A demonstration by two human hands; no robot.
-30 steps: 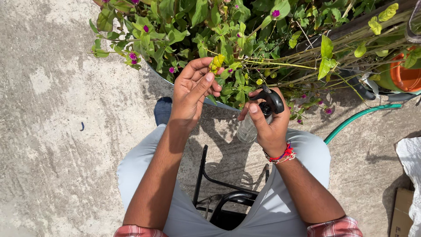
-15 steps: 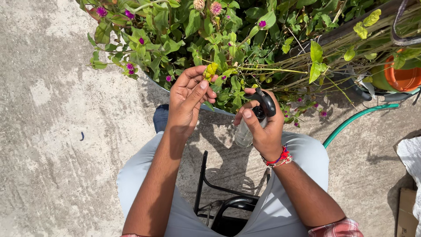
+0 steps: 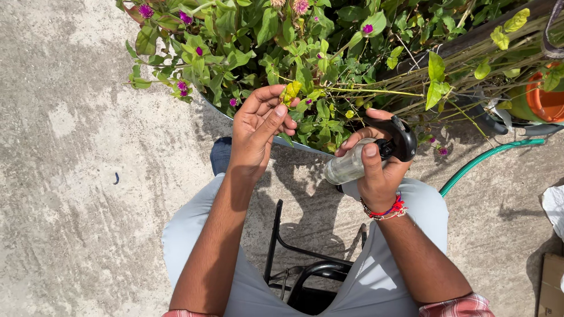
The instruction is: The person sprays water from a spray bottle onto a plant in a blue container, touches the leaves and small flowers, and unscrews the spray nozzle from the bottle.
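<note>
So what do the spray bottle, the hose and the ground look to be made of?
Spray bottle: body see-through, probably clear plastic; head glossy black, likely plastic. Hose: green with fine ribbing, probably flexible plastic or rubber. Ground: rough, pale, mottled grey, looks like weathered concrete.

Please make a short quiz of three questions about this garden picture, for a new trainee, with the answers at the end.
1. True or false: the right hand holds a clear spray bottle with a black trigger head.
2. What does the left hand pinch at its fingertips? A) the green hose B) a yellowish leaf C) the orange pot
3. Fill in: the green hose lies on the concrete ground on the person's ____ side.

Key: 1 true. 2 B, the yellowish leaf on the flowering plant. 3 right.
</note>
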